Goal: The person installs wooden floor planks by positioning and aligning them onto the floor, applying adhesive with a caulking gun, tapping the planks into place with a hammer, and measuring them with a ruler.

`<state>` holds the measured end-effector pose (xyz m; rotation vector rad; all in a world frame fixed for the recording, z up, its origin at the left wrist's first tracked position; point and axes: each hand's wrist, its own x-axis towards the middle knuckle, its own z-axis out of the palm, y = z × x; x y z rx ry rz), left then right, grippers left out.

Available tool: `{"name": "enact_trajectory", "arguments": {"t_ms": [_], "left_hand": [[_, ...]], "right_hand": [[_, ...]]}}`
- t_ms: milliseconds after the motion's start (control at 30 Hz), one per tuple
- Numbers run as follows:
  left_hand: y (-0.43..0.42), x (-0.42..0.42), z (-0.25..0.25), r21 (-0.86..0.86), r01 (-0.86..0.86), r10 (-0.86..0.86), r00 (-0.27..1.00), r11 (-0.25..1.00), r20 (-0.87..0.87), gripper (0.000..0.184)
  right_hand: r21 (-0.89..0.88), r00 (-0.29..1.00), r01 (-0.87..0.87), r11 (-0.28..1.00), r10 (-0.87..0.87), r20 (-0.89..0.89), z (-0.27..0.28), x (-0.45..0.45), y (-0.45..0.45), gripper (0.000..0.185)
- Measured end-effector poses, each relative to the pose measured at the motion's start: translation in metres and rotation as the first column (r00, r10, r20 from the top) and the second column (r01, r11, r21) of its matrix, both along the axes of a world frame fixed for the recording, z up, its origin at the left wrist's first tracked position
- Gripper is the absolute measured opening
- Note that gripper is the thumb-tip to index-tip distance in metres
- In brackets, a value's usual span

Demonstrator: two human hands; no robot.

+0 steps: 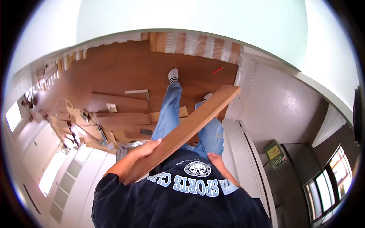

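Observation:
A long brown wooden floorboard [190,127] slants across my body, from my left forearm up toward the right. My left hand [149,148] is closed on its edge near the lower end, with the thumb on the top face and the other fingers hidden beneath. Beside my right thigh hangs my right hand [215,159], apart from the board. Its fingers show only in part, so I cannot tell whether they are closed. Brown flooring [125,64] lies under my feet, and a red pen-like tool [217,70] rests on it.
Wrapped bundles of boards [195,45] line the far wall. To the left lie loose planks [121,102], a dark phone-like object [145,132], and cardboard with scattered tools [85,121]. A white door frame [243,148] stands close on my right, with a green box [274,154] beyond.

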<state>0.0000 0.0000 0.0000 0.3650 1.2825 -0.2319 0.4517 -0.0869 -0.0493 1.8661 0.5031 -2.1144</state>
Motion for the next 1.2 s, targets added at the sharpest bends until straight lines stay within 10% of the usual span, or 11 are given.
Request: {"name": "enact_trajectory", "arguments": {"t_ms": [67,100,267,400,533,667,800,900,1200], "left_hand": [[0.02,-0.018,-0.02,0.127,0.137,-0.141,0.99,0.982,0.023,0.078],[0.073,-0.026,-0.13,0.294,0.216,-0.214,0.976,0.931,-0.039,0.077],[0.191,-0.077,-0.262,0.431,0.573,-0.413,0.813,0.697,-0.411,0.07],[0.268,-0.087,-0.404,0.395,0.802,-0.43,0.58,0.448,-0.691,0.068],[0.314,-0.083,-0.549,0.515,0.791,-0.406,0.611,0.329,-0.679,0.063],[0.321,-0.057,-0.605,0.571,0.801,-0.367,0.593,0.179,-0.717,0.061],[0.325,-0.038,-0.636,0.6,0.797,-0.373,0.579,0.073,-0.725,0.06],[0.329,-0.028,-0.651,0.63,0.776,-0.415,0.584,0.033,-0.697,0.06],[0.366,-0.028,-0.699,0.655,0.741,-0.447,0.641,0.149,-0.624,0.063]], "right_hand": [[0.03,0.995,0.092,0.995,-0.093,0.032,0.038,-0.037,0.014,0.04],[0.09,1.0,0.018,0.996,-0.016,-0.021,-0.06,-0.033,0.04,0.04],[0.424,0.858,-0.511,0.748,0.472,0.202,-0.16,-0.02,0.08,0.035],[0.685,0.749,-0.663,0.302,0.255,0.612,-0.324,0.037,0.118,0.026],[0.717,0.764,-0.635,0.286,0.097,0.638,-0.433,0.064,0.158,0.026],[0.77,0.774,-0.631,0.094,0.008,0.634,-0.509,0.094,0.179,0.023],[0.808,0.78,-0.566,0.164,-0.209,0.59,-0.573,0.091,0.236,0.025],[0.714,0.639,-0.519,0.47,-0.342,0.689,-0.608,0.094,0.251,0.032],[0.593,0.603,-0.719,0.361,-0.1,0.792,-0.645,0.092,0.308,0.027]]}}
